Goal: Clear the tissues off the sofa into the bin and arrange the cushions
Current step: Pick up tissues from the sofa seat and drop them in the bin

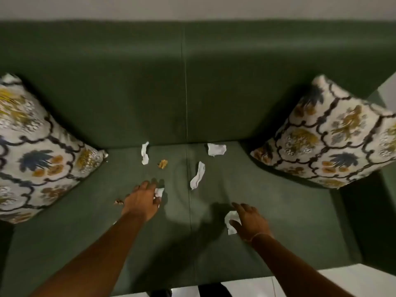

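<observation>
On the green sofa seat (278,221) lie several white tissues. My left hand (141,200) rests on the seat with its fingers closed on a small white tissue (159,191). My right hand (250,221) grips another crumpled tissue (230,224) nearer the front. Loose tissues lie by the backrest at the left (145,153), at the right (216,149), and in the middle (198,175). A brownish crumpled scrap (163,163) sits beyond my left hand, a smaller one (118,202) just left of it. Patterned cushions lean in the left corner (38,151) and the right corner (330,138).
The sofa backrest (128,82) rises behind the seat, with a pale wall above it. White floor (353,277) shows at the lower right, in front of the seat edge. No bin is in view.
</observation>
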`<state>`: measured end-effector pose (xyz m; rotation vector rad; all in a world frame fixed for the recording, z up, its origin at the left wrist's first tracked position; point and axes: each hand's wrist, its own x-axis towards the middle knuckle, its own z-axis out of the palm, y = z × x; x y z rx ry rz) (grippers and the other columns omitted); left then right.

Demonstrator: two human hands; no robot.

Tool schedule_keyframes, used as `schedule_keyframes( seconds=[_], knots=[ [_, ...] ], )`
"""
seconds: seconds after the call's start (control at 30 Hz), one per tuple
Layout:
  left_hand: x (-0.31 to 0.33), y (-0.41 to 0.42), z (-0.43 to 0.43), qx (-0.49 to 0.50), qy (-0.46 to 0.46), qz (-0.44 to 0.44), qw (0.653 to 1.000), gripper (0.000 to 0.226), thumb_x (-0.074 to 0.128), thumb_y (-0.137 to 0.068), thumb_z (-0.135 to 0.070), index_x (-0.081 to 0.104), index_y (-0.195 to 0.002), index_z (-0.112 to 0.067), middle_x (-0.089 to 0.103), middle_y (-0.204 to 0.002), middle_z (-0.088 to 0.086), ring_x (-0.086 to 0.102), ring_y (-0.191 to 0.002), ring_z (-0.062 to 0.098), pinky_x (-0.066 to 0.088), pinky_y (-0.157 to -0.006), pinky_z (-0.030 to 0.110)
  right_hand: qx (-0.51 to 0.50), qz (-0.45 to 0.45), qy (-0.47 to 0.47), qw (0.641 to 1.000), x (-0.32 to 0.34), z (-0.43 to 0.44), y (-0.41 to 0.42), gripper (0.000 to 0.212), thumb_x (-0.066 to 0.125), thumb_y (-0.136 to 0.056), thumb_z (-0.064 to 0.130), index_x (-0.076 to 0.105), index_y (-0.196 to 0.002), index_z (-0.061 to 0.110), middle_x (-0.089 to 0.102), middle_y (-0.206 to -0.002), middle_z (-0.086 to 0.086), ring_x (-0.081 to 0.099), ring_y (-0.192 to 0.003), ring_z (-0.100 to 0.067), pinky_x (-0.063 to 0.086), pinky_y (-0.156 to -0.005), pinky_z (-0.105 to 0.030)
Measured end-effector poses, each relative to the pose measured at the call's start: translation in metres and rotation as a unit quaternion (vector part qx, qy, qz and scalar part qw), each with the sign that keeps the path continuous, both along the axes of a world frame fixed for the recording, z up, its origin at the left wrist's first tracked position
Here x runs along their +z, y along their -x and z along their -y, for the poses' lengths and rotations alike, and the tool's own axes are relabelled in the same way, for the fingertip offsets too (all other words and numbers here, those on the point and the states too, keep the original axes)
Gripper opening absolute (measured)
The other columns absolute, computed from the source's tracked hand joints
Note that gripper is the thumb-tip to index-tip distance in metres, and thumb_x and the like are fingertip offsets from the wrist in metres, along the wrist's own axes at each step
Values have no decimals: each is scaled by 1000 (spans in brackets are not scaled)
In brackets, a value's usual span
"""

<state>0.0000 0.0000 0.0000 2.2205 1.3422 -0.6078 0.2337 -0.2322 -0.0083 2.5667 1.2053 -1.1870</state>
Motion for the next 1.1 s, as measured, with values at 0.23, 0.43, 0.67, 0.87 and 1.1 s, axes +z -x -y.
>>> schedule_keyframes(
  seconds=[0.23, 0.43, 0.67, 0.87, 1.1],
  knots=[
    [-86, 9, 6, 4, -28, 18, 999, 49, 54, -90, -31, 44, -138, -26, 44, -144, 5, 44, -129, 30, 47, -100, 47, -29, 55, 5, 998, -89, 38, 19, 86, 80, -68, 32, 34, -140, 32, 34, -141, 2, 40, -127, -26, 54, -95, -40],
    [-88, 12, 6, 20, -74, 63, 995, 12, 57, -86, -21, 68, -91, -21, 69, -96, 6, 66, -91, 32, 50, -71, 36, -64, 103, -42, 992, -96, 26, 8, 47, 77, -71, 21, 65, -114, 34, 66, -110, 4, 59, -102, -18, 53, -82, -29],
    [-64, -32, -44, -28, -174, 145, 974, 15, 70, -79, -19, 74, -90, -29, 61, -120, -3, 56, -109, 25, 56, -72, 40, 55, 113, -256, 958, -65, -79, -7, 19, 73, -75, 22, 73, -93, 31, 68, -107, 3, 57, -103, -23, 53, -76, -34],
    [-79, -72, -81, -60, -113, 86, 988, 15, 62, -84, -19, 75, -84, -27, 58, -129, 0, 52, -119, 29, 49, -83, 44, 200, 87, -188, 958, -82, -161, -6, 21, 73, -79, 27, 75, -99, 30, 32, -155, -4, 21, -145, -34, 31, -113, -50],
    [-104, -37, -50, 2, -120, 150, 981, 26, 61, -79, -8, 74, -91, -27, 68, -97, 6, 65, -86, 39, 52, -68, 41, 169, 54, -180, 967, -109, -138, 18, 27, 76, -72, 15, 73, -98, 22, 65, -118, -7, 58, -109, -28, 57, -82, -42]
  ],
)
